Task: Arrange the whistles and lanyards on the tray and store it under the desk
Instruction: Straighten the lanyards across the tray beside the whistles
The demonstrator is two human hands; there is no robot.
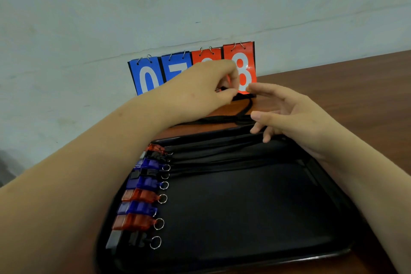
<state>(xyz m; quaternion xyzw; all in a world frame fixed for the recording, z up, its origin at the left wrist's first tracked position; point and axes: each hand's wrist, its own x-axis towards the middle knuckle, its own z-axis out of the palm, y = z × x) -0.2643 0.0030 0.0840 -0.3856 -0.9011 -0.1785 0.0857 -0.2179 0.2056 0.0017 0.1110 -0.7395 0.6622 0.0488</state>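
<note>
tray (244, 211) nearest; left hand (200, 87) pinches lanyard (222, 120), right hand (295, 115) spread

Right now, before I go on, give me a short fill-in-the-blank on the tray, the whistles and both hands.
1. The whistles line the tray's ____ edge.
2. The left hand pinches the end of a black ____ lying on the desk behind the tray.
3. The right hand holds ____.
4. The scoreboard's rightmost card reads ____.
Missing words: left; lanyard; nothing; 8.
</note>
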